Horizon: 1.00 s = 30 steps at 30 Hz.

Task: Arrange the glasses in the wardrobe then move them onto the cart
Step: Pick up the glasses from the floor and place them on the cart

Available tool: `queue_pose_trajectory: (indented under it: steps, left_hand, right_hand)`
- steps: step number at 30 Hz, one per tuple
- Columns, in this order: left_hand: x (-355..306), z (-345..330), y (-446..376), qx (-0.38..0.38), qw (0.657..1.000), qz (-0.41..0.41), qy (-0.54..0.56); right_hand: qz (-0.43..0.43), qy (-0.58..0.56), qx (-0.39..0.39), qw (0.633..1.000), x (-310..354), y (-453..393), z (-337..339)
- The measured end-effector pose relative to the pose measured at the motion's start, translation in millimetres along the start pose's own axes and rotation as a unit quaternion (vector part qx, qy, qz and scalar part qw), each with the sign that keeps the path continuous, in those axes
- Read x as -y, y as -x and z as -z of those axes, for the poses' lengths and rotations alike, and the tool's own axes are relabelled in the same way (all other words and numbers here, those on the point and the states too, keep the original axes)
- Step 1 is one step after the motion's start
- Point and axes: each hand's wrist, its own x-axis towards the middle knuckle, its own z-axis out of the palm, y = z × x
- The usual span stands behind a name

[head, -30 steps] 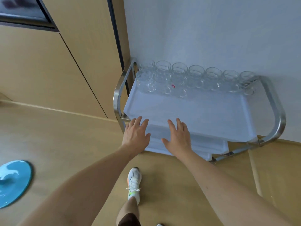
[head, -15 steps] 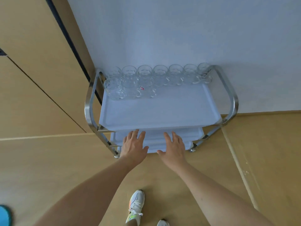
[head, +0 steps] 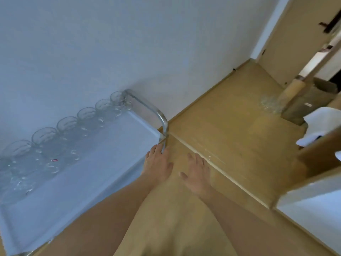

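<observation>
Several glasses (head: pixel 64 124) lined along cart (head: pixel 103 156) back edge, leaving front tray free. Left hand (head: pixel 156 163) spread, empty, near cart corner; right hand (head: pixel 197 172) spread, empty, beside cart.

Both bare forearms reach forward, roughly parallel. Left hand (head: pixel 156 166) is palm down, fingers straight and loosely spread, holding nothing. Right hand (head: pixel 198 173) is also palm down, fingers extended, thumb splayed toward the left hand, empty. Hands near each other, not touching.
</observation>
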Motion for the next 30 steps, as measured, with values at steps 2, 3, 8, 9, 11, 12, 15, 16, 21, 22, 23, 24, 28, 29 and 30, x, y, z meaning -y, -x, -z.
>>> queue_pose_trajectory:
  steps: [2,3,8,9,11,12,15,16,21,22,23,24,28,29,30]
  left_hand:
    - [-32.0,-5.8,-22.8,0.013,0.999,-0.05,0.004]
    - [-48.5,-9.4,-33.8,0.016,0.997,-0.074,0.004]
    - [-131.6,-30.7,-88.9,0.044,0.983,-0.18,-0.008]
    - [-148.7,-34.8,-101.1,0.049,0.979,-0.196,-0.007]
    - [-183.6,-42.2,-128.1,0.054,0.973,-0.223,-0.005]
    - [-201.1,-45.7,-142.6,0.055,0.97,-0.236,-0.005]
    - [-250.1,-56.2,-189.4,0.054,0.968,-0.246,-0.003]
    - [-262.9,-61.3,-204.7,0.056,0.969,-0.242,-0.001]
    - [-313.9,-77.5,-278.2,0.069,0.969,-0.237,-0.009]
    - [-323.2,-78.7,-292.3,0.068,0.969,-0.237,-0.008]
    - [-333.4,-78.9,-307.9,0.069,0.97,-0.234,-0.006]
    - [-341.2,-79.4,-320.8,0.069,0.97,-0.232,-0.004]
    - [-367.7,-81.9,-374.9,0.082,0.971,-0.225,0.007]
    - [-375.4,-82.2,-391.7,0.085,0.972,-0.221,0.014]
    - [-383.2,-83.3,-410.1,0.086,0.972,-0.216,0.023]
  right_hand:
    - [-0.04,-0.005,-0.027,0.999,-27.5,2.0,14.4]
    - [-0.059,-0.012,-0.043,0.997,-41.1,3.8,21.6]
    - [-0.163,-0.045,-0.087,0.982,-111.1,3.4,57.9]
    - [-0.179,-0.055,-0.096,0.978,-126.2,-0.1,65.4]
    - [-0.208,-0.072,-0.115,0.969,-156.8,-11.0,81.0]
    - [-0.218,-0.075,-0.125,0.965,-172.0,-18.8,88.9]
    - [-0.239,-0.084,-0.146,0.956,-215.3,-51.7,115.6]
    - [-0.242,-0.089,-0.151,0.954,-228.3,-63.8,123.4]
    - [-0.251,-0.105,-0.161,0.949,-283.3,-124.6,165.1]
    - [-0.25,-0.106,-0.161,0.949,-292.7,-136.2,173.6]
    - [-0.249,-0.105,-0.161,0.949,-302.5,-149.1,183.1]
    - [-0.249,-0.103,-0.162,0.949,-309.9,-159.4,190.7]
    - [-0.259,-0.102,-0.154,0.948,-334.8,-201.4,214.2]
    - [-0.262,-0.102,-0.153,0.947,-341.9,-214.5,220.2]
    - [-0.266,-0.106,-0.152,0.946,-349.5,-228.7,226.0]
